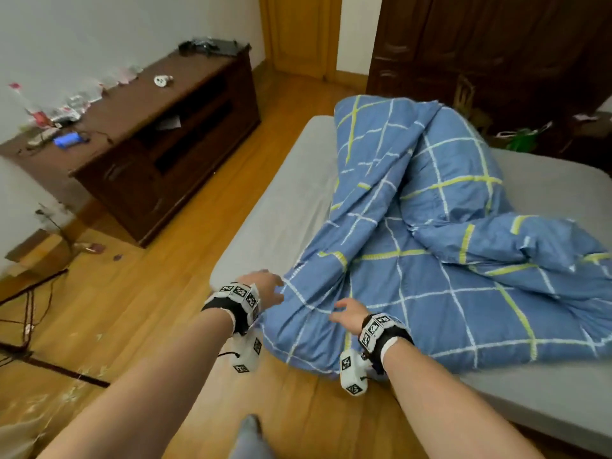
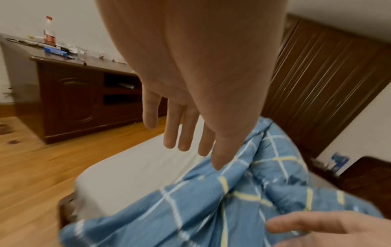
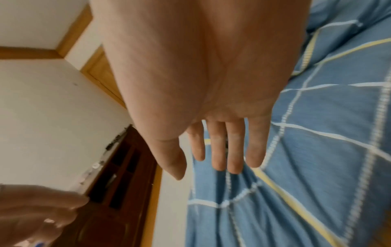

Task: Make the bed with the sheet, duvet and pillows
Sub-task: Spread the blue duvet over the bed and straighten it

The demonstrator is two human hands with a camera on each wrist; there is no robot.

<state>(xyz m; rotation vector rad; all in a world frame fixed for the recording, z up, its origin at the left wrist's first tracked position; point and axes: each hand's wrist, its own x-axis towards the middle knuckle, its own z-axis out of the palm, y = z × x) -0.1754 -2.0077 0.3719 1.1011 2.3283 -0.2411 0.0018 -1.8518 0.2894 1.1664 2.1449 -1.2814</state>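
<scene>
A blue checked duvet (image 1: 430, 233) lies crumpled across the bed, over a grey sheet (image 1: 288, 200) that covers the mattress. Its near corner hangs over the bed's corner. My left hand (image 1: 265, 286) is open just above that corner's left edge, fingers (image 2: 182, 133) straight, holding nothing. My right hand (image 1: 347, 313) is open too, fingers (image 3: 230, 150) straight over the duvet (image 3: 317, 150) a little to the right. In the left wrist view the duvet (image 2: 211, 208) lies below the hand, beside bare grey sheet (image 2: 131, 170). No pillows are in view.
A dark wooden cabinet (image 1: 159, 140) with clutter on top stands along the left wall. A dark wardrobe (image 1: 490, 48) stands beyond the bed's far end. The wooden floor (image 1: 139, 309) runs between cabinet and bed, with cables (image 1: 29, 313) at the left.
</scene>
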